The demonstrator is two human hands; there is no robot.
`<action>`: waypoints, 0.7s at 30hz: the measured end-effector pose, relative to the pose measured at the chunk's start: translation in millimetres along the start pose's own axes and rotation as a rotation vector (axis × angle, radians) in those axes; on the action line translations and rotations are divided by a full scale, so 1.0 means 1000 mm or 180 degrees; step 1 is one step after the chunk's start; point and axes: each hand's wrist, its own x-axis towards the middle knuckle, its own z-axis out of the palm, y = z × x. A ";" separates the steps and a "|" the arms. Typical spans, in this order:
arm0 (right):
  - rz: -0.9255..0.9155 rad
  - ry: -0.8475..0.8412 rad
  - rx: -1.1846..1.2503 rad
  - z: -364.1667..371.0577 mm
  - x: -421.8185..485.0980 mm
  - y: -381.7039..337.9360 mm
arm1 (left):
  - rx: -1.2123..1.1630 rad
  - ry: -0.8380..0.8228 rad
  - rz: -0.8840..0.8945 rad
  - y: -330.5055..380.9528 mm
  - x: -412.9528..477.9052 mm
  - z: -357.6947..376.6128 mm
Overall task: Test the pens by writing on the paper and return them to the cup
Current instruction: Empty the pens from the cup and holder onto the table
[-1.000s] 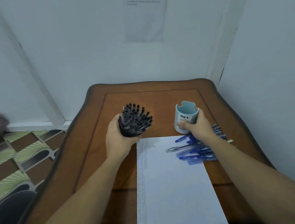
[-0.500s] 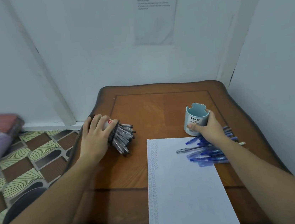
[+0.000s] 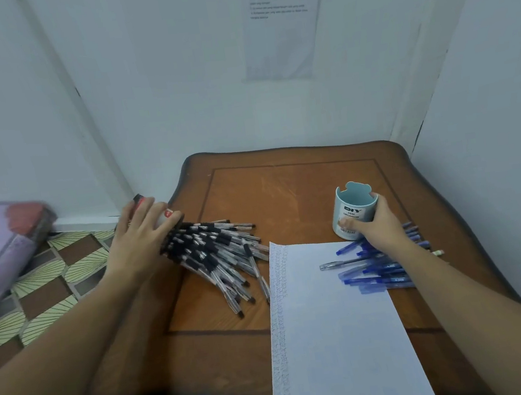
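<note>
Emptying is what has just happened: the left hand curls round a holder tipped on its side at the table's left edge, upright and full a second ago, and its black pens fan out toward the paper. Testing can start (my judgement). Further right, the cup stands upright, seemingly empty, wrapped by the right hand; blue pens lie loose beside it.

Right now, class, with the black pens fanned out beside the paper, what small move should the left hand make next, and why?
Probably draw the left hand and its tipped container back off the black pens: they lie fanned on the table, ends at its mouth, while the right hand holds the cup upright beside the paper.
</note>
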 end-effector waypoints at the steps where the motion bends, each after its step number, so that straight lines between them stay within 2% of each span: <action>1: 0.0007 -0.0006 -0.0002 0.000 0.000 0.000 | 0.0045 -0.0002 -0.0023 -0.006 -0.003 0.000; 6: -0.0005 0.0021 -0.0002 0.001 0.002 0.001 | 0.0068 0.0153 -0.0231 -0.025 -0.009 -0.007; 9: -0.0009 0.0041 0.0003 0.002 0.002 0.001 | -0.0326 0.0160 -0.0549 -0.016 0.007 -0.008; 11: -0.0010 0.0037 0.0008 0.001 0.002 0.002 | -0.1038 0.0209 -0.0835 0.007 0.029 -0.011; 14: -0.0001 0.0032 0.0041 0.002 0.004 0.002 | -0.2548 0.0187 -0.1456 0.058 0.069 -0.012; 16: -0.0011 0.0027 0.0057 0.002 0.006 0.003 | -0.3340 0.0105 -0.1647 0.093 0.094 -0.002; 19: -0.0026 0.0005 0.0063 0.003 0.010 0.004 | -0.4232 -0.0161 -0.1855 0.144 0.121 0.015; 21: -0.0048 -0.0005 0.0055 0.003 0.012 0.005 | -0.4517 -0.0329 -0.2044 0.170 0.132 0.027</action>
